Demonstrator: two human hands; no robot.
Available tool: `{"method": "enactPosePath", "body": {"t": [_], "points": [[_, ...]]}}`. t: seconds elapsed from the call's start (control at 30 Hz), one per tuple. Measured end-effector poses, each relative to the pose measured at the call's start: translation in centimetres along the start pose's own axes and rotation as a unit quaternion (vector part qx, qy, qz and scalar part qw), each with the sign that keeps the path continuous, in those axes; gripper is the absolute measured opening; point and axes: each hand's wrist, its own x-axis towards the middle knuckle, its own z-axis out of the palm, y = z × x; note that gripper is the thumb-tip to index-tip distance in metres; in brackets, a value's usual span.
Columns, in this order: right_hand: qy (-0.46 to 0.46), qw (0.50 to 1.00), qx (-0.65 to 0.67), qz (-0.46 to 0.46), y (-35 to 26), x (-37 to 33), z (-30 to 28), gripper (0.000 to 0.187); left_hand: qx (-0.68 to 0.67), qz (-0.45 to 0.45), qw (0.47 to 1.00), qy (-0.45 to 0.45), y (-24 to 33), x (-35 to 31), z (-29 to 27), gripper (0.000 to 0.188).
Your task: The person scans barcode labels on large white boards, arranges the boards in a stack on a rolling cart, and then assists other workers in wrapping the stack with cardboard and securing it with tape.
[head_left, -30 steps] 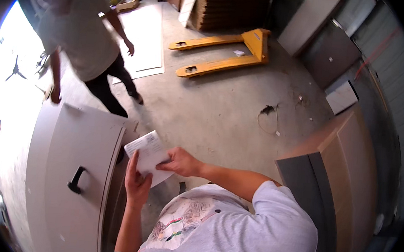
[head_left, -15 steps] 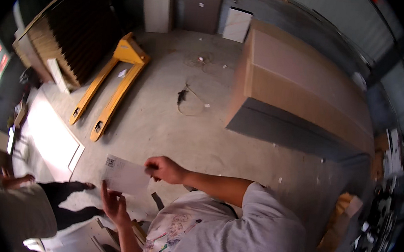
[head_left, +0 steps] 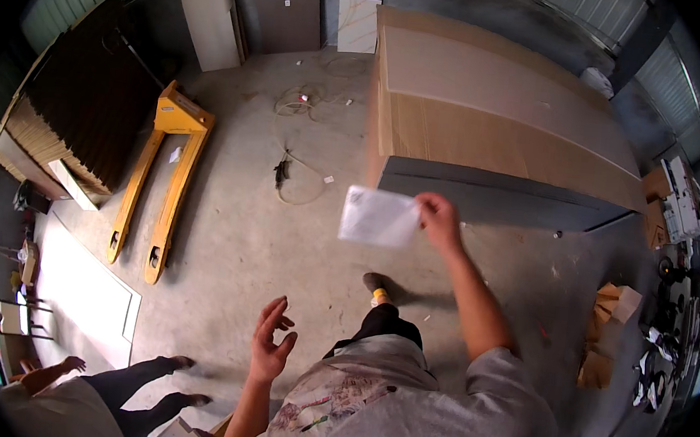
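Note:
A white printed sheet (head_left: 379, 219), like a label or slip of paper, hangs out in front of me. My right hand (head_left: 440, 220) pinches it by its right edge, arm stretched forward. Small print and a dark square code show faintly at its upper left corner; the rest is too blurred to make out. My left hand (head_left: 273, 341) is raised lower down and to the left, fingers apart, holding nothing. Just beyond the sheet stands a long cardboard-topped stack (head_left: 474, 138) with dark grey sides.
A yellow pallet jack (head_left: 171, 190) stands at left beside a dark stack of boards (head_left: 60, 102). Hose and cable with a black tool (head_left: 280, 172) lie on the floor. Another person (head_left: 67, 410) is at lower left near a white panel (head_left: 81, 295). Cardboard scraps (head_left: 600, 336) lie at right.
My right hand has carried the sheet rightward and up, toward the cardboard-topped stack. My left hand has come away from the sheet. My view has shifted, and a foot of mine now shows.

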Motion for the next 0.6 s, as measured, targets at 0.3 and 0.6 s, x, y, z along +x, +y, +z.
{"method": "enactPosePath", "body": {"t": [0.3, 0.6], "points": [[0.118, 0.94, -0.314, -0.056, 21.5, 35.4, -17.3, 0.026, 0.107, -0.315, 0.943, -0.017, -16.5, 2.5, 10.3, 0.043], [-0.039, 0.793, -0.57, -0.21, 22.9, 37.5, -11.5, 0.063, 0.189, -0.451, 0.872, 0.017, -12.1, 1.0, 19.0, 0.041]]}}
